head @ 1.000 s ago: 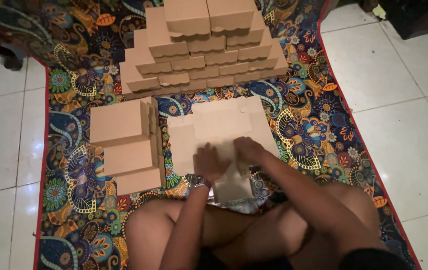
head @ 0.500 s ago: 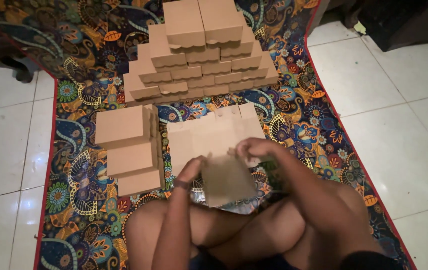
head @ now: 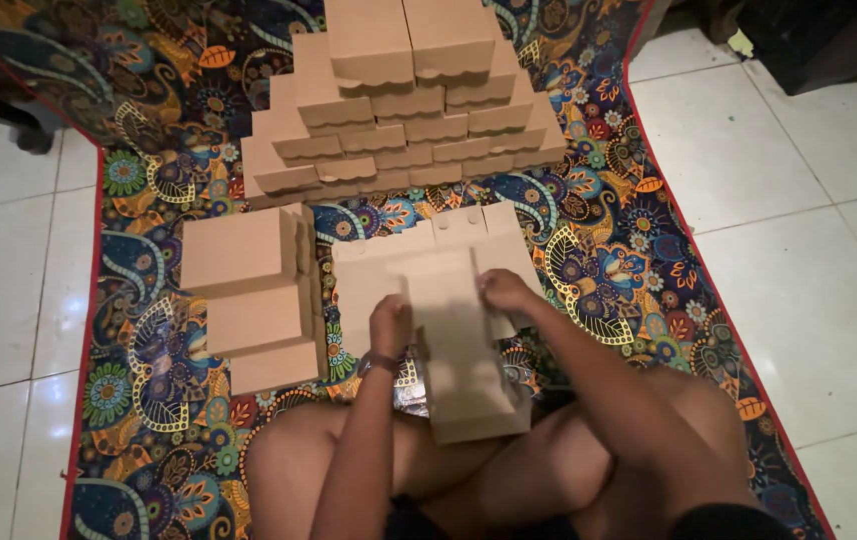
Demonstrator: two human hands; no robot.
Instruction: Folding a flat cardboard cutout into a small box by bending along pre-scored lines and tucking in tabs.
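- Your left hand and right hand each grip an edge of the cardboard box blank, which a moment ago lay flatter and is now raised over your lap.
- Flat cardboard sheets lie just beyond your hands; folded boxes stand left, on the patterned mat.

A stack of folded boxes is blocking the left side, a box pile (taller) is closing the far side; the patterned mat at right is staying open.

You are looking down at a white tiled floor showing at three and nine o'clock, with a colourful patterned mat lying across it, red-edged, under dim light.
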